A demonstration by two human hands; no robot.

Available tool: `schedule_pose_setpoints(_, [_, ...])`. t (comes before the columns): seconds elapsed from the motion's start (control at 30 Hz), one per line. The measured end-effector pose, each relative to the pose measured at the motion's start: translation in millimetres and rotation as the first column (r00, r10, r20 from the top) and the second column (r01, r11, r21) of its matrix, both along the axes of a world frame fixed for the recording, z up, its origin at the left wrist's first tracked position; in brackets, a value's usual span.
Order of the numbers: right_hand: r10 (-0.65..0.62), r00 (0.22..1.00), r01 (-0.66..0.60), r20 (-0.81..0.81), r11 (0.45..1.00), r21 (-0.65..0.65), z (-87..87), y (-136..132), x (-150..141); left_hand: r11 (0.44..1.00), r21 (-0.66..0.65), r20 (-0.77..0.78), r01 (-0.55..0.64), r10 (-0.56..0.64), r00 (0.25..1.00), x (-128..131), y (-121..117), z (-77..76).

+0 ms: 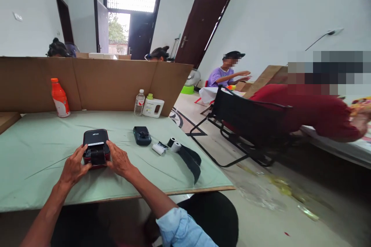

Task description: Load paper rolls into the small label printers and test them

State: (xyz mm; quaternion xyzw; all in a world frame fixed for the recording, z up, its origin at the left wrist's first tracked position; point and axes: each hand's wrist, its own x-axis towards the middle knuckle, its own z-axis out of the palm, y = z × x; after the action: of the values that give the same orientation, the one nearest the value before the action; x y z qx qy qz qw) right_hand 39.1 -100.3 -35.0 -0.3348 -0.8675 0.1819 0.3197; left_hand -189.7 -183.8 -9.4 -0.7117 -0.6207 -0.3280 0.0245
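Observation:
A small black and red label printer (96, 147) sits on the pale green table cover (43, 150), its lid open. My left hand (74, 166) grips its left side, fingers curled on the edge. My right hand (118, 159) holds the right side, fingers pressed against the casing. To the right lie a second black device (142, 135), a white paper roll (159, 148) and two more rolls (174, 144) with a black strip (189, 162) trailing toward the table's edge.
A cardboard screen (95, 83) walls the table's back. Against it stand an orange bottle (60, 97), a clear water bottle (139, 103) and a white jug (153, 106). A black folding chair (249, 123) with a seated person in red is right; others work beyond.

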Motion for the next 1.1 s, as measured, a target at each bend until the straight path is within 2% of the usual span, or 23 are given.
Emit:
schedule_pose_setpoints(0.23, [-0.025,0.999,0.026,0.035,0.999,-0.020,9.7,-3.4,-0.6,1.000,-0.016,0.035,-0.012,0.013,0.999,6.0,-3.1,7.2])
schedule_pose_setpoints(0.4, [-0.030,0.998,0.027,-0.061,0.999,-0.045,1.9,-7.3,-6.5,0.999,-0.049,0.048,-0.016,0.018,0.999,9.7,-2.7,14.5])
schedule_pose_setpoints(0.6, [-0.044,0.989,0.025,-0.144,0.991,-0.135,-7.6,-12.6,-6.2,0.997,-0.070,0.051,-0.026,0.030,0.998,12.7,-2.3,19.2])
schedule_pose_setpoints(0.8, [0.001,0.970,-0.009,-0.244,0.999,-0.033,-0.7,-4.8,-7.7,0.999,-0.050,0.076,-0.007,0.011,0.997,11.9,2.4,18.1])
schedule_pose_setpoints(1.1, [-0.022,0.996,0.013,-0.090,0.995,-0.097,17.1,-1.6,-4.0,0.999,-0.036,0.054,0.028,-0.026,0.998,5.8,5.7,19.8])
